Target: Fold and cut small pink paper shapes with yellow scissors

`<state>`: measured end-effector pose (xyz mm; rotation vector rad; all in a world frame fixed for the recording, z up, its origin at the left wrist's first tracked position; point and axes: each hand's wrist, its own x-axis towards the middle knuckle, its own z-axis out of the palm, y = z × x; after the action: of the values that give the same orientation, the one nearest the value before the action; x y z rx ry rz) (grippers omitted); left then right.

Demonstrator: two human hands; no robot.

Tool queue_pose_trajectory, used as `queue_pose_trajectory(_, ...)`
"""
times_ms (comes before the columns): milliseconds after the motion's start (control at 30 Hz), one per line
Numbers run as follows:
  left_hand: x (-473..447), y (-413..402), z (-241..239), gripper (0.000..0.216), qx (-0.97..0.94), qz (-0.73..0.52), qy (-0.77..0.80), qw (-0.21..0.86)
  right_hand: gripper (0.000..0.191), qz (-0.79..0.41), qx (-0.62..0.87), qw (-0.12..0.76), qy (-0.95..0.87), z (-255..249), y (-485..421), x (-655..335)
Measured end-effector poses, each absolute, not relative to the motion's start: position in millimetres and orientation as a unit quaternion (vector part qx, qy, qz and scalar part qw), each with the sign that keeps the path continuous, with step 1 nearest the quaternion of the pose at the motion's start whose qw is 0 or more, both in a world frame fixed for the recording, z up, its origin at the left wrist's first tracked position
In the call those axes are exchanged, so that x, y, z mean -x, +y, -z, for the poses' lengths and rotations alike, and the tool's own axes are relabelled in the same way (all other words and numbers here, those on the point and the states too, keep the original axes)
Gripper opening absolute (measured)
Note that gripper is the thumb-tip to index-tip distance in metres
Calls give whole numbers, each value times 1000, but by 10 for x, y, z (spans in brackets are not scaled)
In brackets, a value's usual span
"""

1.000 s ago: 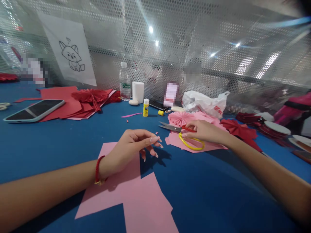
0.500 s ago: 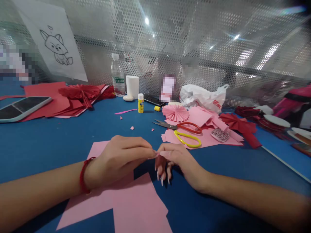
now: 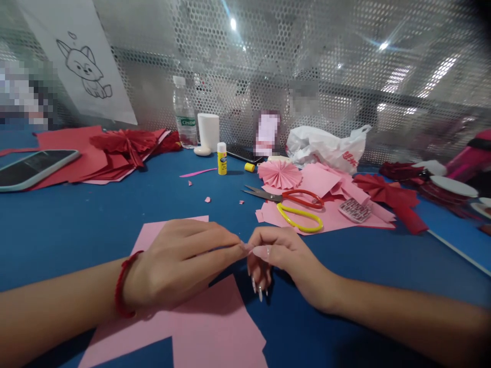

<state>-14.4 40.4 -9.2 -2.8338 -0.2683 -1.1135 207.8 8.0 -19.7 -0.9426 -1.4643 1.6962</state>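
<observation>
My left hand (image 3: 187, 260), with a red cord bracelet (image 3: 125, 289) on its wrist, is closed in a pinch. Its fingertips meet those of my right hand (image 3: 282, 255), whose thumb and forefinger also pinch while the other fingers curl under. Between the fingertips shows a sliver of a small pink paper piece (image 3: 246, 248), mostly hidden. Under and in front of my left hand lie overlapping pink paper sheets (image 3: 215, 327). Beyond my right hand rest scissors (image 3: 274, 197) with one red and one yellow handle, blades apart, partly on more pink paper.
An uncapped glue stick (image 3: 222, 161) stands behind, its yellow cap (image 3: 249, 167) lying near it. A pink folded paper fan (image 3: 279, 175), a white plastic bag (image 3: 326, 145), a water bottle (image 3: 184, 115) and a white cup (image 3: 208, 132) are farther back. Red paper (image 3: 72, 153) and a phone (image 3: 36, 168) lie left.
The view has shifted slightly. Both hands keep their fingertips together in nearly the same place, and the pink bit between them shows less clearly. The things on the table have not moved.
</observation>
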Motion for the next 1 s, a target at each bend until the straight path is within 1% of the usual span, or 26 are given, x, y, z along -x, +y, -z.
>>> queue_pose_trajectory(133,120,401,62,32,930,356,-77,48,20,-660,358,348,-561,202,87,-2078)
queue_pose_trajectory(267,107,410,57,22,922,376,-65,72,19,-661,356,354,-558,205,99,-2069)
queue_pose_trajectory(400,115,417,59,20,922,368,-37,113,16,-668,363,359,-541,191,90,-2060)
queue_pose_trajectory(533,131,431,77,19,925,362,-36,111,12,-669,368,362,-534,168,84,-2056)
queue_pose_trajectory(733,131,412,82,22,921,378,-42,77,9,-670,352,368,-540,167,87,-2059)
queue_pose_trajectory(867,75,353,62,24,913,397,-97,1,7,-667,339,370,-551,173,78,-2058)
queue_pose_trajectory(933,38,334,52,25,907,402,-124,-15,7,-664,335,374,-554,171,74,-2056)
queue_pose_trajectory(1000,13,331,48,22,900,410,-147,-25,7,-663,334,375,-555,167,74,-2056)
